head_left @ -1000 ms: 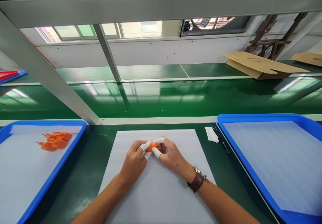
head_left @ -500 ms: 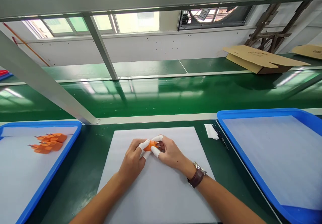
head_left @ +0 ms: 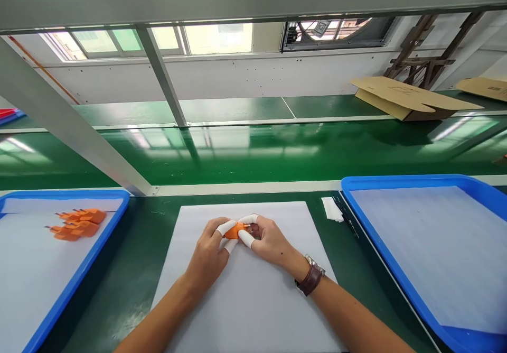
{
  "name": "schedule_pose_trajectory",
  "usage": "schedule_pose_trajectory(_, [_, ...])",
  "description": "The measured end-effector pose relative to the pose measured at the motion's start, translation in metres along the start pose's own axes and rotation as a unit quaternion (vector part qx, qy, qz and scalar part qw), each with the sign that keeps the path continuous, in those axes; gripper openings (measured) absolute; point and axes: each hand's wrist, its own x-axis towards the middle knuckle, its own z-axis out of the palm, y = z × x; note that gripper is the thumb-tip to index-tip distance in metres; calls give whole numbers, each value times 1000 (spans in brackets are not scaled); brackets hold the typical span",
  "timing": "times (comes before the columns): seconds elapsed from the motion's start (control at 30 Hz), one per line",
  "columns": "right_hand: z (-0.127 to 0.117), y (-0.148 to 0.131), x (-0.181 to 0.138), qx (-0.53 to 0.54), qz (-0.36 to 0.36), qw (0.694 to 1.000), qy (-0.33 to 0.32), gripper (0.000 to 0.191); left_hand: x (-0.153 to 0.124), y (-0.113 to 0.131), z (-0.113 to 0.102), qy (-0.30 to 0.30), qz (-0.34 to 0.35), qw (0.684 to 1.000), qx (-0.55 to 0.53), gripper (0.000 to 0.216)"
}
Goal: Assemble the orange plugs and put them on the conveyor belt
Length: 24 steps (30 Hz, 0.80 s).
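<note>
An orange plug [head_left: 235,230] with metal pins pointing right is held between both hands, above a white sheet [head_left: 253,300]. My left hand [head_left: 209,247] pinches its left end, with white covers on the thumb and a finger. On the other side, my right hand [head_left: 269,241] grips it near the pins, its thumb and forefinger also in white covers; a watch [head_left: 311,275] is on that wrist. Several more orange plugs [head_left: 79,223] lie grouped in the left blue tray [head_left: 95,258], pins to the left.
To the right stands a second blue tray [head_left: 396,279] lined with white paper. Between it and the sheet lie a small white paper piece [head_left: 331,209] and a dark, thin pen-like item [head_left: 346,215]. A green belt [head_left: 245,155] runs behind; cardboard [head_left: 412,96] rests beyond it.
The plug has turned slightly in the fingers, and more of its left end now shows. Both hands keep nearly the same place. The camera view has shifted a little.
</note>
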Motion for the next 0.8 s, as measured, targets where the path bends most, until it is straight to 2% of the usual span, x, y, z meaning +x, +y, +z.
schedule_pose_trajectory(0.1, [-1, 1, 0, 9, -4, 1000, -7, 25, 0, 0, -1, 2, -17, 1000, 6, 44])
schedule_pose_trajectory(0.23, [3, -1, -3, 3, -11, 1000, 16, 20, -1, 0, -2, 2, -28, 1000, 6, 40])
schedule_pose_trajectory(0.5, [3, -10, -5, -17, -37, 999, 9, 16, -6, 0, 6, 29, 7, 999, 39, 41])
schedule_pose_trajectory(0.67, [0, -6, 1, 0, -25, 999, -29, 12, -5, -5, 5, 17, 39, 999, 30, 40])
schedule_pose_trajectory(0.8, [-2, -7, 1, 8, -13, 1000, -17, 14, -1, -6, 1, -4, 18, 1000, 10, 39])
